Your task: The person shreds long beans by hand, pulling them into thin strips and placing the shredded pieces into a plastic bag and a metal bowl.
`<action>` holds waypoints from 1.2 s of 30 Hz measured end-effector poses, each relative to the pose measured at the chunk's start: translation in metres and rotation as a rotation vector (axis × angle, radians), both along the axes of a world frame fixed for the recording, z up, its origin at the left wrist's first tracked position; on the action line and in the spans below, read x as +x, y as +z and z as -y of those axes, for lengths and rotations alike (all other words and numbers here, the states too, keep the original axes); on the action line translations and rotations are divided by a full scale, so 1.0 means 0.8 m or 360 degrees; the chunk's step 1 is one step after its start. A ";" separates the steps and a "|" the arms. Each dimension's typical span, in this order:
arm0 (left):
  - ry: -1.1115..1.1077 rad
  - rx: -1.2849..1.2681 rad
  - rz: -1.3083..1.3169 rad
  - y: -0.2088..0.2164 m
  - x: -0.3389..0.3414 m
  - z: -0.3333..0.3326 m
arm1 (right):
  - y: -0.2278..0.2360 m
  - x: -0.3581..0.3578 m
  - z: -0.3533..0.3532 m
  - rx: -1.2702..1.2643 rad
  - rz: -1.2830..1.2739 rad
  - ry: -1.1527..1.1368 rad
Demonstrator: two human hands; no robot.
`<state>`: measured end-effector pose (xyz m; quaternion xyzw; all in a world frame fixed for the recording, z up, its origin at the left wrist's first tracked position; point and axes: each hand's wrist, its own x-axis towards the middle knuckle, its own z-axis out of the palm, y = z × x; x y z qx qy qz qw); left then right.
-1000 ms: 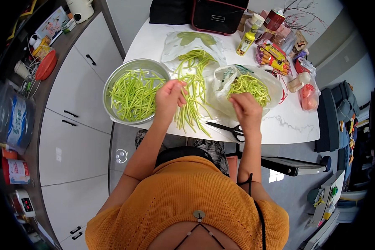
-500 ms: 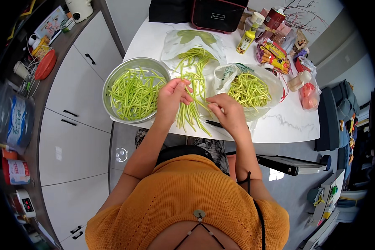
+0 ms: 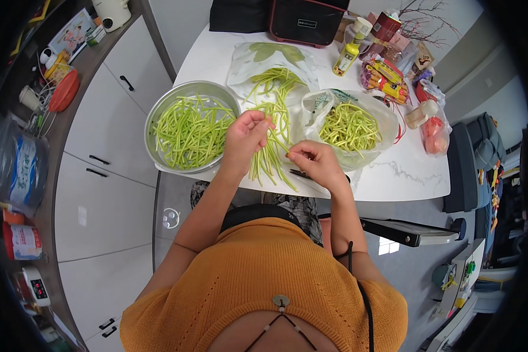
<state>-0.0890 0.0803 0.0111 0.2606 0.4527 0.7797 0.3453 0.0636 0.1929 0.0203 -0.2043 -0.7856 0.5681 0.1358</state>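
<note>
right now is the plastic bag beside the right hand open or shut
Open: the plastic bag gapes, and green stems show inside its mouth.

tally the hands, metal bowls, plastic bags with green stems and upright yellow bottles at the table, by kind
Left hand and right hand: 2
Metal bowl: 1
Left bag and right bag, both with green stems: 2
Upright yellow bottle: 1
Total: 6
</note>
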 end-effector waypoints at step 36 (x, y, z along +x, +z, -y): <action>-0.0466 -0.0245 -0.0065 -0.013 0.039 0.000 | -0.006 0.007 -0.017 -0.0595 -0.0801 -0.0270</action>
